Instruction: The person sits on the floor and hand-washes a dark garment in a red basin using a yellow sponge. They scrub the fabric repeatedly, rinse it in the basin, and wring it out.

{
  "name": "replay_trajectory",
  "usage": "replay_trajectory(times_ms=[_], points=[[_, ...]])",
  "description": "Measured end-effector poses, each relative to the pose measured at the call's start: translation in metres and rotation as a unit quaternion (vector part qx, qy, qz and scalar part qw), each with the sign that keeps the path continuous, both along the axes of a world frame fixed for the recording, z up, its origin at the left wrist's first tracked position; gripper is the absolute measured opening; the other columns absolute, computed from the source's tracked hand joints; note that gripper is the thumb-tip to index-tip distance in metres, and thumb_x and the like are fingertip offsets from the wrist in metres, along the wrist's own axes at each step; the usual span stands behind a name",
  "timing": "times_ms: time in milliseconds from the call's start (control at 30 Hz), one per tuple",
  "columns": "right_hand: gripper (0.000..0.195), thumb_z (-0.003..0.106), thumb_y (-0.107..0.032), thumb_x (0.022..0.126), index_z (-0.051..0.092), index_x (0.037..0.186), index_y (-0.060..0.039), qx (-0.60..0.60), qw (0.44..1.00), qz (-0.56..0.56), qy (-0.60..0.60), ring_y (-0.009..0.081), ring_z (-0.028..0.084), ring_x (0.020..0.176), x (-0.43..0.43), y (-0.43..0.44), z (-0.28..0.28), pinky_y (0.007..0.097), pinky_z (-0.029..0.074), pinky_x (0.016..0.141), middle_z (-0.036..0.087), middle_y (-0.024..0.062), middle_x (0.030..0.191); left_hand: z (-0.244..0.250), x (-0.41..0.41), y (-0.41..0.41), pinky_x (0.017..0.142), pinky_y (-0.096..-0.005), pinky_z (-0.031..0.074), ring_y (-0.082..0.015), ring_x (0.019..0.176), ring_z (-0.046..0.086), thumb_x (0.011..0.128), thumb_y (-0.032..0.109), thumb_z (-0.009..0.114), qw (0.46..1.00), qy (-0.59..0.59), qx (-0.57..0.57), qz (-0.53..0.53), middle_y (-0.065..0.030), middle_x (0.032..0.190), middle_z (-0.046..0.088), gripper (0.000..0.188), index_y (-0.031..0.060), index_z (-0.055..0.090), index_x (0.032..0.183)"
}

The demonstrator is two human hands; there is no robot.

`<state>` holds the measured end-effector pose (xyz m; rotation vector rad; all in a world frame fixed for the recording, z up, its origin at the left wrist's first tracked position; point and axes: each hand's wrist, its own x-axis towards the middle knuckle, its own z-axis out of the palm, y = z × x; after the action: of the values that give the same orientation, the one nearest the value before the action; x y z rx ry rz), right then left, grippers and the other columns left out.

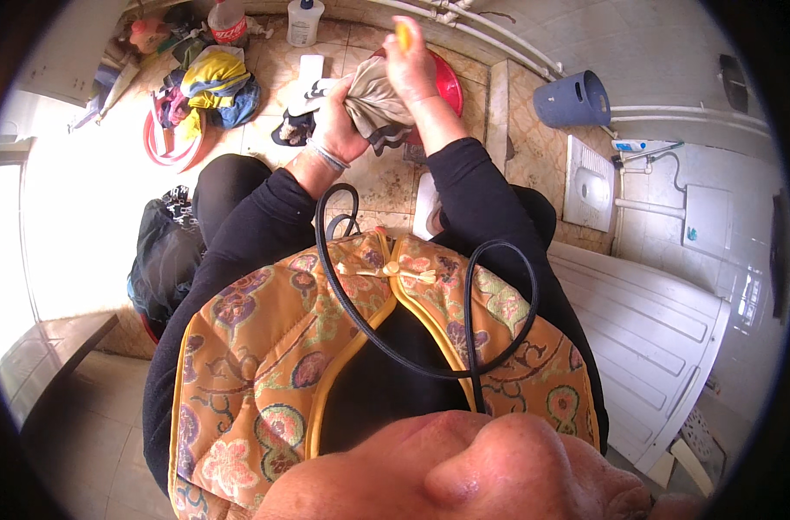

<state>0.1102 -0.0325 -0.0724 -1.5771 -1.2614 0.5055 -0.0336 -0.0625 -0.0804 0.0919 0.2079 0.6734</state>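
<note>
My left hand (340, 127), with a band on its wrist, grips a bunched beige garment (377, 97) with dark and white trim. My right hand (411, 68) is raised beside the cloth and holds a small orange-yellow object (404, 36), perhaps a bar of soap. Behind both hands stands a red basin (448, 84), partly hidden by the garment and my right forearm. A small dark cloth item (294, 129) lies on the tiles left of my left hand, near a white object (311, 66).
Piled clothes (216, 81) lie by a pink basin (149, 140) at the left, near a cola bottle (227, 26) and a white bottle (304, 23). More dark clothes (164, 257) are beside my left leg. A blue-grey bin (572, 101) and a squat toilet (590, 185) are at the right.
</note>
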Motion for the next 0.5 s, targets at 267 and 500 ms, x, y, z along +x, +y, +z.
replay_trajectory(times_ms=[267,500], points=[[0.044,0.052,-0.019,0.094,0.035,0.135,-0.0173,0.111,0.982,0.035,0.151,0.0156,0.061,0.083,-0.002,-0.040,0.050,0.0311,0.048,0.076,0.061,0.0079,0.095,0.003,-0.001,0.006,0.104,-0.0438,0.038,-0.0303,0.118,0.051,0.095,0.039,0.029,0.999,-0.021,-0.030,0.034,-0.0162,0.127,0.054,0.053,0.0021,0.047,0.128],[0.021,0.058,-0.026,0.085,0.058,0.105,-0.0189,-0.010,0.952,-0.032,-0.304,0.0300,0.063,0.089,-0.033,-0.004,0.017,0.0402,0.041,0.088,0.066,0.0102,0.091,-0.024,0.006,0.003,0.098,-0.0415,0.043,-0.0266,0.109,0.056,0.097,0.035,0.031,0.985,-0.171,-0.016,-0.028,-0.0130,0.119,0.059,0.044,0.0047,0.052,0.120]])
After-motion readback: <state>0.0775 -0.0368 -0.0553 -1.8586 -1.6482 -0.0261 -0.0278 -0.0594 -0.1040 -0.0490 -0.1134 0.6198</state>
